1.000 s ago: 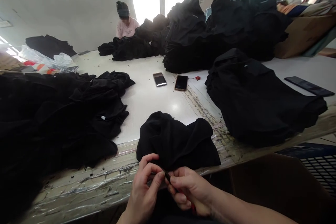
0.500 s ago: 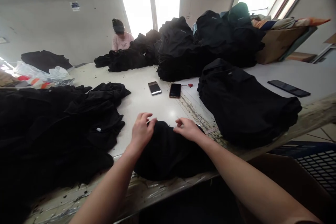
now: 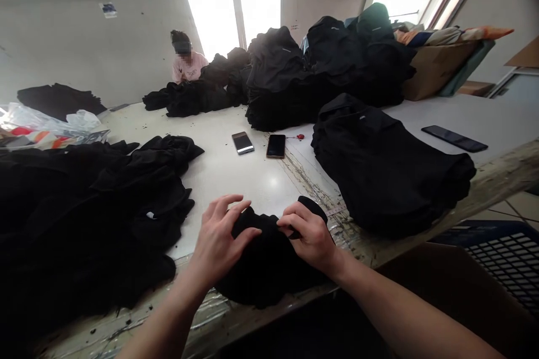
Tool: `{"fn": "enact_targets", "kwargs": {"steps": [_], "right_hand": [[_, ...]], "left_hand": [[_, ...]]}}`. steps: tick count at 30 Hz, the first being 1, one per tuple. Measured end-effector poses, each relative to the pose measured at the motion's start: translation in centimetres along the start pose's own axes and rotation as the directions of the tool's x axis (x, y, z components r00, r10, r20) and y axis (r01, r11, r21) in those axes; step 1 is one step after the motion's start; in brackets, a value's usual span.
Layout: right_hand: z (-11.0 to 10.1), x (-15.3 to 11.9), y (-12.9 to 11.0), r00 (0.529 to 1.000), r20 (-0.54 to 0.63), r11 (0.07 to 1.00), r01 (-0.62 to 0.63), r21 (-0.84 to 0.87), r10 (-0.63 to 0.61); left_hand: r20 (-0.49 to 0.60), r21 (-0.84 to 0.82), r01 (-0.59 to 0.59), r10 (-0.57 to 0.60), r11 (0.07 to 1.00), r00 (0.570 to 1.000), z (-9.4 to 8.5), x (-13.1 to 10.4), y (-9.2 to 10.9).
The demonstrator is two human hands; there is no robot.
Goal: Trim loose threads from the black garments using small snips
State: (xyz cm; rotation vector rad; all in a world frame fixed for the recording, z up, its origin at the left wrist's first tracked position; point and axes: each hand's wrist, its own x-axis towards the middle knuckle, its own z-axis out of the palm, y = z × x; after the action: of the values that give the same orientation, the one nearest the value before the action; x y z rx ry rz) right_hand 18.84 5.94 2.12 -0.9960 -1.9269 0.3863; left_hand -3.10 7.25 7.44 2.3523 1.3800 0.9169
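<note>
In the head view, the only one here, the black garment (image 3: 269, 275) lies bunched at the near edge of the tabletop (image 3: 219, 174), between the person's two hands, and serves as the landmark for everything else. The left hand (image 3: 223, 238) is over its left side, with the grip apart: thumb and fingers spread around dark cloth without closing on it. The right hand (image 3: 311, 235) is at its upper right, fingers curled in close to the fabric; whether that grip is clamped on cloth or on something small cannot be told. As for progress, this piece looks to be in mid-handling: it is rumpled, neither laid flat nor set on any pile. Left of the garment, a loose dark heap (image 3: 76, 224) sprawls in disorder, with a small white tag (image 3: 151, 215) showing. Right of the garment, a flatter stack (image 3: 387, 162) of black clothes lies with its layers roughly aligned, and beyond the garment rise larger piles (image 3: 303, 84). My judgement is that much remains and that the stack may hold the pieces already dealt with, the heap those left to do, but nothing visible settles which is which.
</note>
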Motion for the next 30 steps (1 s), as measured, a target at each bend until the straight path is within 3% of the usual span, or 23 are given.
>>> {"fn": "enact_targets", "kwargs": {"steps": [3, 5, 10, 14, 23, 26, 30], "right_hand": [[-0.2, -0.4, -0.6, 0.997, 0.062, 0.998, 0.049, -0.024, -0.048], [-0.7, -0.4, -0.9, 0.992, 0.126, 0.999, 0.011, -0.048, -0.005], [-2.3, 0.2, -2.4, 0.95, 0.159, 0.961, -0.254, -0.106, 0.268], [-2.4, 0.4, -4.1, 0.934, 0.218, 0.959, -0.28, -0.041, 0.282], [-1.1, 0.5, -4.9, 0.948, 0.229, 0.973, -0.232, 0.019, 0.221], [-1.0, 0.5, -4.9, 0.95, 0.217, 0.97, -0.24, 0.045, 0.225], [-1.0, 0.4, -5.0, 0.953, 0.184, 0.961, -0.259, 0.092, 0.239]], "left_hand": [[0.15, -0.076, 0.023, -0.011, 0.997, 0.989, 1.6, -0.1, -0.2], [0.183, -0.108, 0.07, -0.049, 0.992, 0.982, 2.4, -0.6, -0.1], [-0.115, -0.055, 0.036, -0.042, 0.998, 0.992, 3.8, -2.7, 0.4], [-0.262, -0.007, 0.007, -0.009, 1.0, 0.965, 4.5, -3.7, 0.9], [-0.3, -0.044, -0.025, 0.01, 0.999, 0.954, 5.1, -4.4, 1.3], [-0.287, -0.139, 0.001, -0.041, 0.99, 0.957, 5.3, -4.7, 0.9], [-0.191, -0.299, 0.112, -0.174, 0.948, 0.966, 5.2, -5.1, 0.8]]}}
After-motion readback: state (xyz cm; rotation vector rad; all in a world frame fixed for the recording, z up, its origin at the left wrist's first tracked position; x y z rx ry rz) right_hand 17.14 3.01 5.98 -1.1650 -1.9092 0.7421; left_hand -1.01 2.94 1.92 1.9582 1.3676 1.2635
